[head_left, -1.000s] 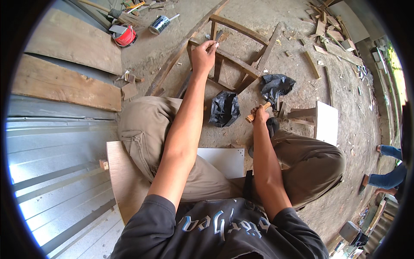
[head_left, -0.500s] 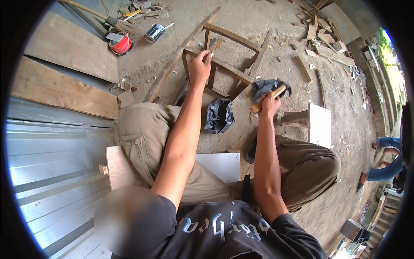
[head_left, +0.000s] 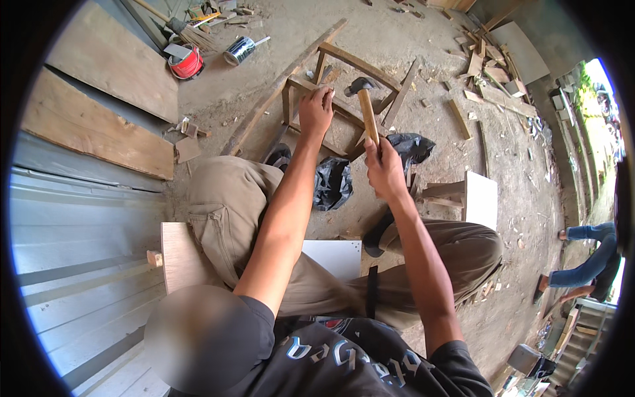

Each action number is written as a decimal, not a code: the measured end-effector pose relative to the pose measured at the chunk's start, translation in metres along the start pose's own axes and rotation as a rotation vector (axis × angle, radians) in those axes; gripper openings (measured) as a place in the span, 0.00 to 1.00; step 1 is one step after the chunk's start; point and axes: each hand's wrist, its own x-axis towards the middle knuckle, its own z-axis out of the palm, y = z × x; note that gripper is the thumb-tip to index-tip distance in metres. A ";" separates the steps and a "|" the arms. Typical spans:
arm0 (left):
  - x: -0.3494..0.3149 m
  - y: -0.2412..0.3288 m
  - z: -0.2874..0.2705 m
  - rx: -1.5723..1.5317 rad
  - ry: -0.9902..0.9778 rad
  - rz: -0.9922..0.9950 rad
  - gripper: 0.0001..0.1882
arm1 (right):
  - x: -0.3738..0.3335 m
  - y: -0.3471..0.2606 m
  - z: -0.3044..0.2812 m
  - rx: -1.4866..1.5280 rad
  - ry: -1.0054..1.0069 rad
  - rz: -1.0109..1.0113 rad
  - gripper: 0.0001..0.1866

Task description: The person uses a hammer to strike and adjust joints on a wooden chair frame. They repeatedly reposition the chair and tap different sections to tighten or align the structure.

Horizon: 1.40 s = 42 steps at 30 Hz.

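My right hand (head_left: 385, 171) grips a hammer (head_left: 370, 119) by its wooden handle. The dark hammer head points away from me, raised near a wooden frame (head_left: 357, 61) of joined rails lying on the ground. My left hand (head_left: 315, 116) is at the frame's nearer crossbar, its fingers pinched together. Something small and pale shows at those fingertips, too small to name. One black plastic bag (head_left: 333, 184) lies between my forearms, and another black plastic bag (head_left: 411, 147) sits just right of the hammer handle.
Wide planks (head_left: 99, 129) lean at the left above corrugated metal sheets (head_left: 86, 245). A red bucket (head_left: 186, 63) and a tin can (head_left: 239, 51) are at far left. A white-topped stool (head_left: 481, 200) stands right, with scrap wood (head_left: 493, 69) behind. Another person (head_left: 589, 255) is at the far right.
My right hand has moved left and turned the hammer, so its head now points forward over the frame. My left hand stays by the crossbar, slightly nearer to me.
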 end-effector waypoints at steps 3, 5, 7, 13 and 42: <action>-0.003 -0.004 -0.003 -0.046 0.033 0.039 0.06 | 0.003 -0.028 -0.001 -0.030 0.017 -0.096 0.17; -0.002 -0.004 -0.004 -0.018 0.073 0.068 0.06 | 0.010 -0.051 -0.006 -0.066 0.027 -0.107 0.16; -0.002 -0.002 -0.003 -0.010 0.090 0.074 0.06 | 0.017 -0.042 -0.002 -0.114 0.011 -0.142 0.18; -0.005 -0.007 0.002 -0.089 0.137 0.038 0.06 | 0.035 -0.047 -0.009 -0.183 -0.058 -0.156 0.18; -0.006 0.003 -0.001 -0.067 0.146 0.009 0.05 | 0.028 -0.031 0.007 -0.161 -0.025 -0.170 0.16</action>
